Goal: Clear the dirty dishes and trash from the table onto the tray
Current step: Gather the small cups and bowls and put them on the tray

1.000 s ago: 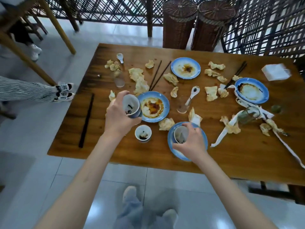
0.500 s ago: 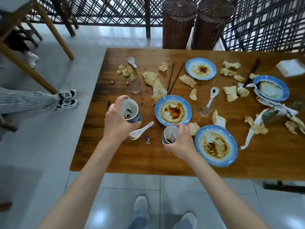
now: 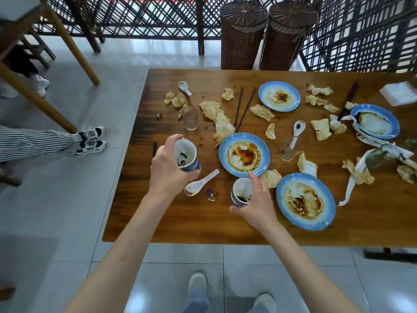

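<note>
two dirty cups are gripped above the table (image 3: 203,222), left hand (image 3: 168,168) holding one, right hand (image 3: 255,204) the other.

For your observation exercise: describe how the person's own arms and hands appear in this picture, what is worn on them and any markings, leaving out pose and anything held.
Both arms are bare from the bottom edge of the picture to the fingertips; no sleeves show. The left hand and right hand wear no gloves, and no rings, watch, bracelets or markings are visible. The fingernails look short; polish cannot be told.

Wood table (image 3: 203,224) w/ 4 blue plates (image 3: 244,154), spoons (image 3: 200,183), glasses (image 3: 190,118), chopsticks (image 3: 244,109), crumpled napkins (image 3: 222,123).
</note>
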Demonstrator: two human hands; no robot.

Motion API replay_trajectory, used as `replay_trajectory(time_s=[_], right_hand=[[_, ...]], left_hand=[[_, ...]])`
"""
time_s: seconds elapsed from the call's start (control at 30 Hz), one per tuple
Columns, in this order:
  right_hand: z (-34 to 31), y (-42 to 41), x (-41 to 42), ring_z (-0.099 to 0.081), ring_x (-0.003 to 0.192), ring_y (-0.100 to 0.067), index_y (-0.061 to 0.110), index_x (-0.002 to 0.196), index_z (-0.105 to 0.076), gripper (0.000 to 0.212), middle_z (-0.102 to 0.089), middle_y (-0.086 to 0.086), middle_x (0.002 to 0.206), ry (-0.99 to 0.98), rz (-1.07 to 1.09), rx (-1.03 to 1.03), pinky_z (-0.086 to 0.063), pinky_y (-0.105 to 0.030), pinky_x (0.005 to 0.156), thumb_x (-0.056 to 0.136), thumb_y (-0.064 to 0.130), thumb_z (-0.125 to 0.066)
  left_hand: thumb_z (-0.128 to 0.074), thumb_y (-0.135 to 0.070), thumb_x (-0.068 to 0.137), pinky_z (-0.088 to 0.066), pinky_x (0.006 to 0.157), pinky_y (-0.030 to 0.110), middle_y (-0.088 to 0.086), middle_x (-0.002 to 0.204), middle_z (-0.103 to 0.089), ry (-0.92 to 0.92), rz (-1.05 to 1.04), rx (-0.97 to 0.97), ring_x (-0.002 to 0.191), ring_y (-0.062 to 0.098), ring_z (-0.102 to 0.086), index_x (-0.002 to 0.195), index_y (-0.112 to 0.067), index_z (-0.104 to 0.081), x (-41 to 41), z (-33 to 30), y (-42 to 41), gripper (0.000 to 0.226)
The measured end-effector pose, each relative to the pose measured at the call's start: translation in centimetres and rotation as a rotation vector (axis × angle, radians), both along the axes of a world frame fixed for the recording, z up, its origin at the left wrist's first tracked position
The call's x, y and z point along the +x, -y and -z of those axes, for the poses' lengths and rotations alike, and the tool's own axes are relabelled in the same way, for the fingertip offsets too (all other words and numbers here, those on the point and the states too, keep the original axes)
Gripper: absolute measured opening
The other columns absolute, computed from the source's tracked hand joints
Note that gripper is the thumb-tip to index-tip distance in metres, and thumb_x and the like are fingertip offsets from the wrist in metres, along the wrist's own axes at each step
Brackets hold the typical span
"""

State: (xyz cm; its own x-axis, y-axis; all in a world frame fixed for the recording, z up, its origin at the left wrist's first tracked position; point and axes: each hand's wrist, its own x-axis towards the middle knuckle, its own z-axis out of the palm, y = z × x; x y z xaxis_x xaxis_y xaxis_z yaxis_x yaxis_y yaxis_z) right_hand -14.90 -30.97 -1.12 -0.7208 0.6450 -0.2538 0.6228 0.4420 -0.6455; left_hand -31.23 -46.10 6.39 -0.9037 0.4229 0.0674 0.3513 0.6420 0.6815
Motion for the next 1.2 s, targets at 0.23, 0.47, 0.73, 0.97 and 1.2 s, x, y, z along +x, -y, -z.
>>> replay_trajectory(time_s=[0.23,0.47,0.73,0.97,1.2], right_hand=[[0.9,0.2,0.4,-0.05,0.116,-0.019,0.036,0.143,-0.024,0.104,-0.054,0.001,0.125,-0.057,0.03,0.006,-0.044,-0.029,0.088,0.061,0.022,-0.087],[0.7,0.2,0.4,-0.05,0.117,-0.018,0.03,0.137,-0.031,0.094,-0.053,0.002,0.127,-0.076,0.015,0.08,-0.046,-0.029,0.088,0.061,0.034,-0.086],[0.7,0.3,0.2,-0.05,0.116,-0.018,0.031,0.136,-0.032,0.09,-0.05,0.0,0.127,-0.05,0.004,0.078,-0.046,-0.027,0.086,0.064,0.026,-0.085],[0.7,0.1,0.2,-0.053,0.111,-0.019,0.029,0.137,-0.032,0.089,-0.055,-0.001,0.121,-0.038,-0.016,0.109,-0.046,-0.024,0.082,0.065,0.028,-0.085],[-0.2,-0.6,0.7,-0.055,0.107,-0.018,0.029,0.13,-0.036,0.084,-0.057,0.001,0.117,-0.123,0.021,0.135,-0.042,-0.021,0.079,0.062,0.03,-0.086]], left_hand=[[-0.089,-0.026,0.06,-0.044,0.08,0.019,-0.001,0.119,-0.053,-0.005,0.014,0.002,0.104,0.013,-0.048,0.132,-0.032,-0.039,-0.4,0.0,0.0,0.088],[-0.088,-0.024,0.061,-0.045,0.081,0.021,0.0,0.12,-0.053,-0.007,0.024,-0.013,0.105,0.013,-0.048,0.132,-0.031,-0.04,-0.6,-0.2,0.2,0.086],[-0.088,-0.023,0.061,-0.051,0.086,0.029,0.001,0.12,-0.053,-0.006,0.021,-0.015,0.108,0.018,-0.05,0.133,-0.03,-0.04,-0.5,-0.4,-0.2,0.087],[-0.089,-0.024,0.06,-0.047,0.081,0.023,0.0,0.118,-0.053,0.001,0.033,-0.019,0.104,0.013,-0.048,0.132,-0.031,-0.039,-0.4,-0.3,-0.5,0.088],[-0.089,-0.023,0.059,-0.045,0.078,0.021,0.0,0.116,-0.054,-0.026,0.064,-0.01,0.101,0.012,-0.047,0.131,-0.03,-0.04,-0.4,-1.1,-1.3,0.087]])
